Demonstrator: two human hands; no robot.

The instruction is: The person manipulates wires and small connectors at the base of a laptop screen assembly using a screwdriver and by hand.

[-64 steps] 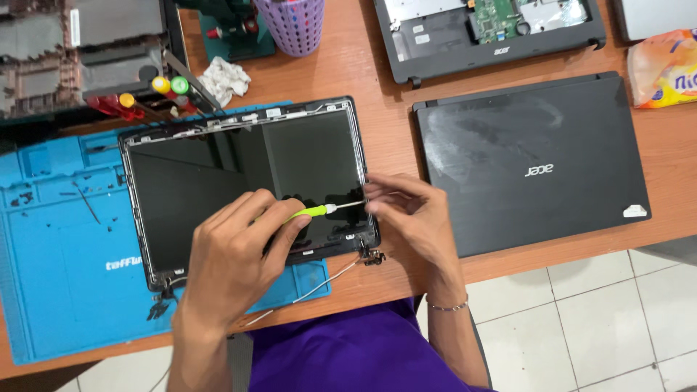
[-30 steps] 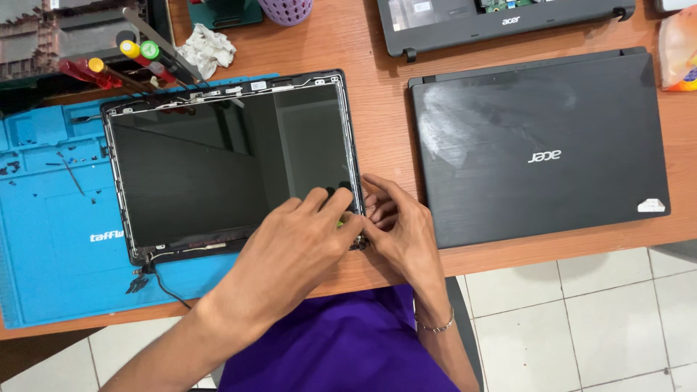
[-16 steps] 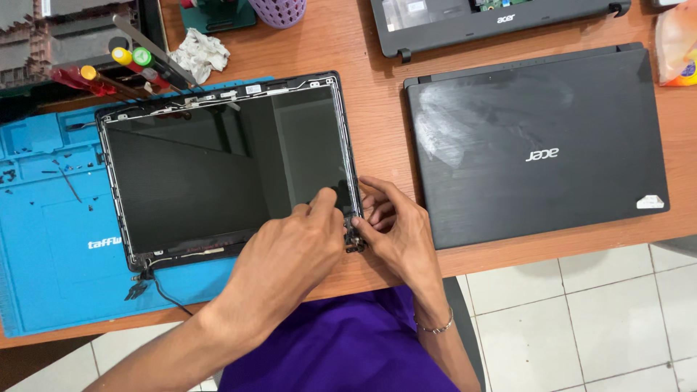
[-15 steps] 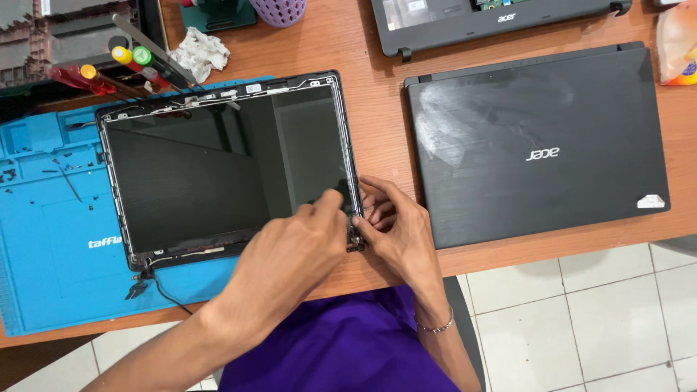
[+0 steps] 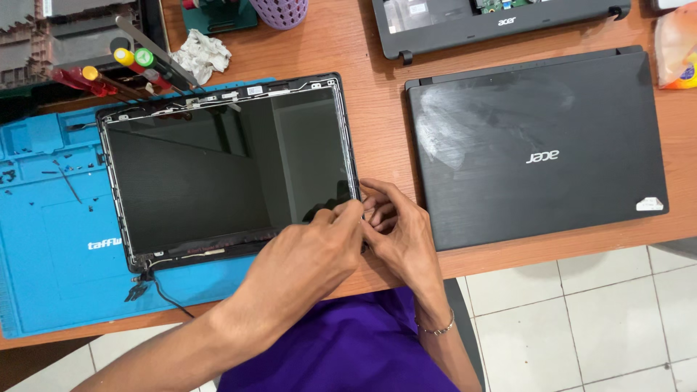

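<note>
- Both hands meet at the lower right corner of the black-framed, glossy laptop screen panel (image 5: 229,170), which lies flat, partly on the blue rubbery work mat (image 5: 51,247) and partly on the brown wooden bench (image 5: 377,94).
- Left hand (image 5: 305,258) comes in from below, fingers (image 5: 348,214) curled tight onto the panel's corner edge; whether anything small sits between them, I cannot tell.
- Right hand (image 5: 399,232) sits just beside it, fingers bent narrow and pressing that same corner from the right side.
- The corner lies near the bench's front edge; floor tiles show below.
- To the right, a closed matte black laptop (image 5: 534,145) lies just beside the hands, with a slim strip of bare wood between.
- A thin black cable (image 5: 163,290) trails off the panel's lower left corner.
- Coloured-handle screwdrivers (image 5: 120,69) rest at the top left.
</note>
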